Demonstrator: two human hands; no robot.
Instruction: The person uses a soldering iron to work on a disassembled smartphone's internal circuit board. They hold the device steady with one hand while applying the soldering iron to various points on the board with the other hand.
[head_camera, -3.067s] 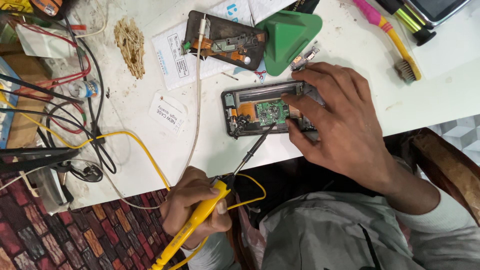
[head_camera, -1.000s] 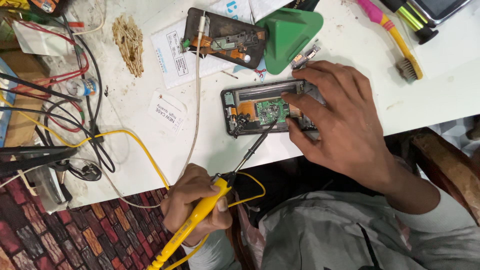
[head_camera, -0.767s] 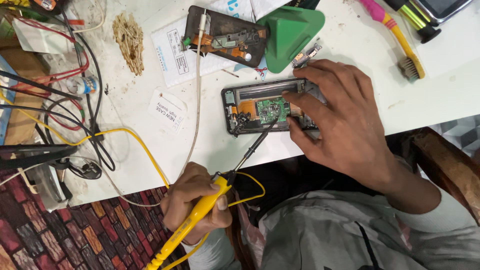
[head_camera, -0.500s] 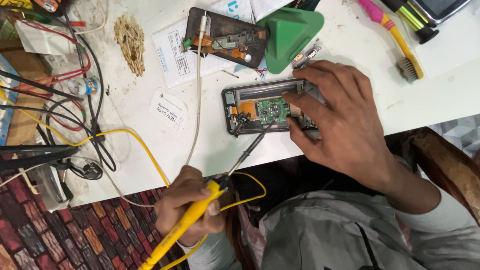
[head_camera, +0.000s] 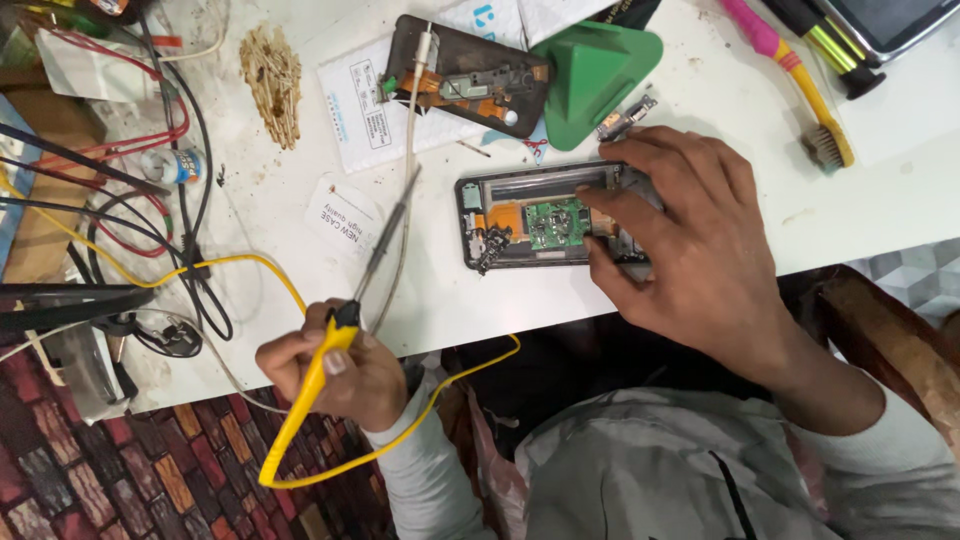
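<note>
Left hand (head_camera: 335, 370) clenched around the yellow-handled soldering iron (head_camera: 330, 345), tip raised over the white bench (head_camera: 900, 180) and well apart from the opened phone (head_camera: 540, 215); right hand (head_camera: 690, 240) grasps that phone's right end, pinning it flat near the bench's front edge. Risk: the hot tip could brush the white cable (head_camera: 408, 150) beside it or the yellow cord (head_camera: 200, 265), scorching insulation. Bench cluttered: second opened phone (head_camera: 465, 75), green triangular pick (head_camera: 595, 70), brush (head_camera: 800, 80); patterned floor below.

bare left hand (head_camera: 335, 365) and right hand (head_camera: 700, 255), light grey long sleeves, grey top
</note>
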